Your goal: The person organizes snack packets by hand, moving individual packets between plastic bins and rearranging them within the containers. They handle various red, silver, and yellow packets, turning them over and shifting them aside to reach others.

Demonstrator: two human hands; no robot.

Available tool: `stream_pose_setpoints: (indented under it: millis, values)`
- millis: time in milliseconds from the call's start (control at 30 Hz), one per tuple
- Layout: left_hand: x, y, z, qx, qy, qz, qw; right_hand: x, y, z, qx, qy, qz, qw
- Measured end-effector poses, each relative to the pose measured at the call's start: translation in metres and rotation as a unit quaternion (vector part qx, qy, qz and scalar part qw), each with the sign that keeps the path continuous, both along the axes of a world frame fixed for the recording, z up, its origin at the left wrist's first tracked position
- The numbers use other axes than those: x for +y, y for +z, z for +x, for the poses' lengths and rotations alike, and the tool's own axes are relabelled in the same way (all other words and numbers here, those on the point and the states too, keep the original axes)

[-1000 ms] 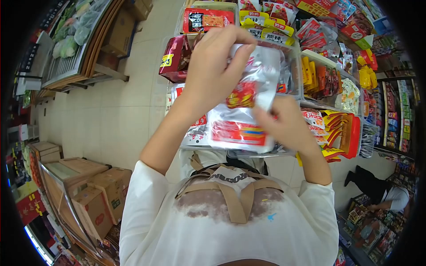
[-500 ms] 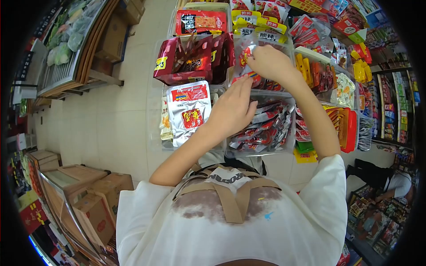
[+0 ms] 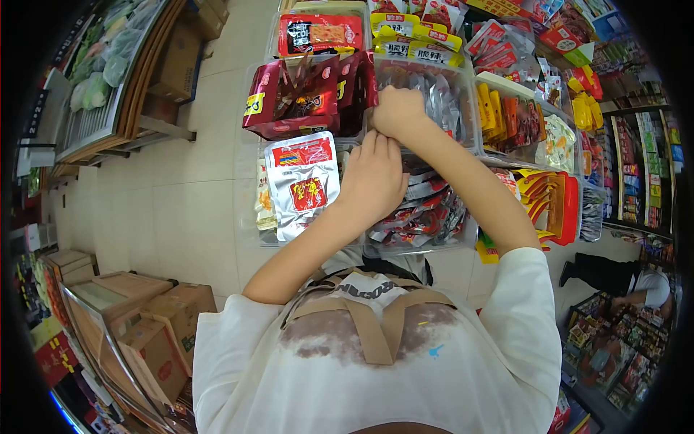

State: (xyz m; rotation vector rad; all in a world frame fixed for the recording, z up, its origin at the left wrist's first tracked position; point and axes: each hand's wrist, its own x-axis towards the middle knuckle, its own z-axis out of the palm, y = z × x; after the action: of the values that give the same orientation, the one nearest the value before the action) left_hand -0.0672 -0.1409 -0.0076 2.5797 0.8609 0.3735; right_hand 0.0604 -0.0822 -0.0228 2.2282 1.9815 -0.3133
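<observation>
My right hand [image 3: 398, 113] reaches into the left part of a clear bin of silvery snack packets [image 3: 442, 98], its fingers curled down; anything they hold is hidden. Just below it, my left hand [image 3: 373, 173] lies over the divider with its fingers extended, near a bin of red and dark packets [image 3: 426, 213]. Beside my left hand, a silver and red pouch [image 3: 302, 186] lies on top of another bin. Maroon packages [image 3: 307, 98] stand in the bin left of my right hand.
Yellow packets [image 3: 416, 40] and a red packet [image 3: 322, 35] fill the far bins. Orange packets [image 3: 510, 116] and a red tub [image 3: 567, 210] are at the right. Cardboard boxes [image 3: 152, 351] stand lower left. A person [image 3: 629, 286] is at the far right.
My right hand has moved left and slightly down within the bin. The clear and red packet it held is no longer visible. My left hand has barely shifted.
</observation>
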Motion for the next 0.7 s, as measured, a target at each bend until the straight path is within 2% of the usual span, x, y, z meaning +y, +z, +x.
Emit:
stream_pose_setpoints:
  millis: [67, 133, 267, 400, 467, 700]
  values:
    - [-0.001, 0.001, -0.004, 0.029, -0.008, -0.019, 0.999, 0.007, -0.018, 0.002, -0.029, -0.008, 0.008, 1.0]
    - [-0.002, -0.001, -0.01, -0.034, -0.001, 0.06, 0.998, 0.005, -0.004, 0.007, -0.029, 0.002, 0.011, 1.0]
    - [-0.005, 0.018, -0.027, -0.059, -0.022, 0.047, 0.997, 0.006, 0.03, 0.013, -0.011, 0.013, -0.013, 1.0]
    - [-0.005, 0.021, -0.039, -0.084, -0.061, -0.009, 0.995, -0.003, -0.002, 0.011, -0.001, 0.038, 0.004, 0.999]
    - [-0.004, 0.021, -0.042, -0.088, -0.068, -0.019, 0.994, -0.007, -0.01, 0.006, -0.064, 0.083, 0.033, 0.994]
    - [0.004, 0.022, -0.05, -0.095, -0.078, -0.045, 0.991, -0.005, -0.01, 0.008, -0.082, 0.101, 0.045, 0.991]
